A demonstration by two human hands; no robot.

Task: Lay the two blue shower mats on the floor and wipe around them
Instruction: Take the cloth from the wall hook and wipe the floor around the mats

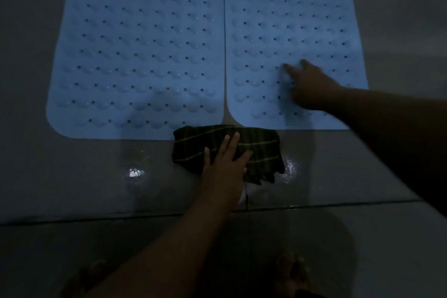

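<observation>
Blue left mat (140, 51) and right mat (290, 19) are lying side by side, upper frame. Left hand (223, 164), fingers spread, is pressing striped cloth (256, 150) below them, wiping; right hand (312, 87), fingers extended, is likely steadying the right mat.

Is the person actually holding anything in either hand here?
Neither hand grips anything. The left hand presses flat on the dark striped cloth; the right hand rests on the right mat.

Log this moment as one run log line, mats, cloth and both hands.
mats: left mat and right mat flat, side by side | left hand: presses cloth | right hand: on right mat
</observation>
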